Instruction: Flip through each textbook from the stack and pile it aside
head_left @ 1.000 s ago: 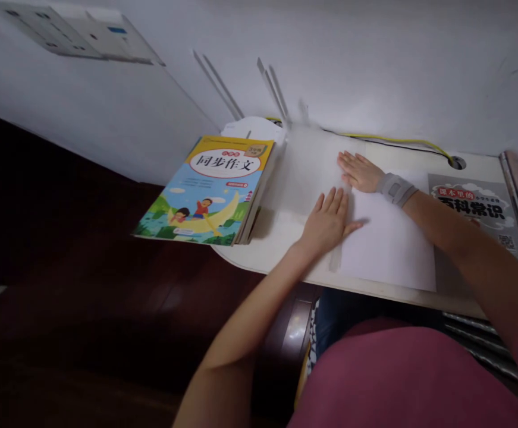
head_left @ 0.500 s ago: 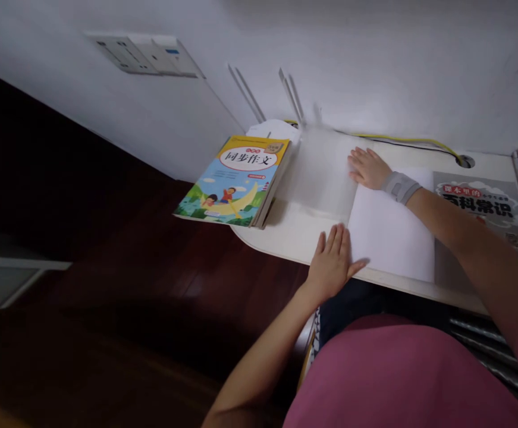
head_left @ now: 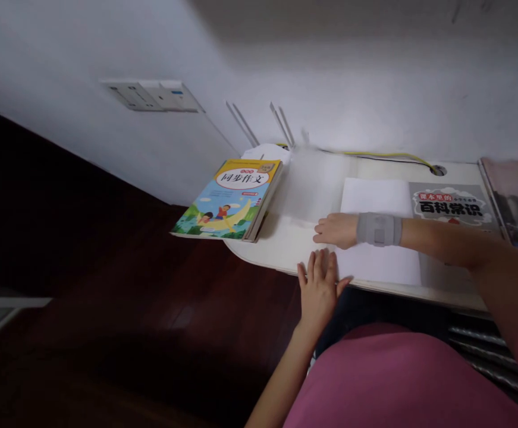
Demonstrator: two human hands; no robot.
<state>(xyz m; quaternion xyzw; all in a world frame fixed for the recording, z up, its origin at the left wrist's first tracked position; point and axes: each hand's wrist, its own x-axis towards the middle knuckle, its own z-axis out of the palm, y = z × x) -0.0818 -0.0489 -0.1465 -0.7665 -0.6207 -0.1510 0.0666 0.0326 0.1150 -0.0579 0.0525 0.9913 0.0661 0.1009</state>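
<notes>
My left hand (head_left: 319, 289) rests at the front edge of the white desk (head_left: 281, 249), fingers spread, beside the lower left corner of a white sheet (head_left: 379, 261). Just above it, my right hand (head_left: 336, 230), wearing a grey wristband, lies across the sheet's left edge with its fingers pointing left and slightly bent. The white sheet overlaps a book with a grey cover (head_left: 452, 205), partly hidden by my right forearm. Left of the sheet lies a pale, see-through sheet (head_left: 314, 184).
A stack of books with a colourful cover (head_left: 229, 199) overhangs the desk's left end. Behind it stand thin upright antennas (head_left: 283, 125). A yellow cable (head_left: 388, 155) runs along the wall to a desk hole (head_left: 438, 170). Another book (head_left: 517, 196) is at the right.
My right hand has slid toward me along the white sheet's left edge, close to my left hand. My left hand's fingers have spread. The camera view has shifted.
</notes>
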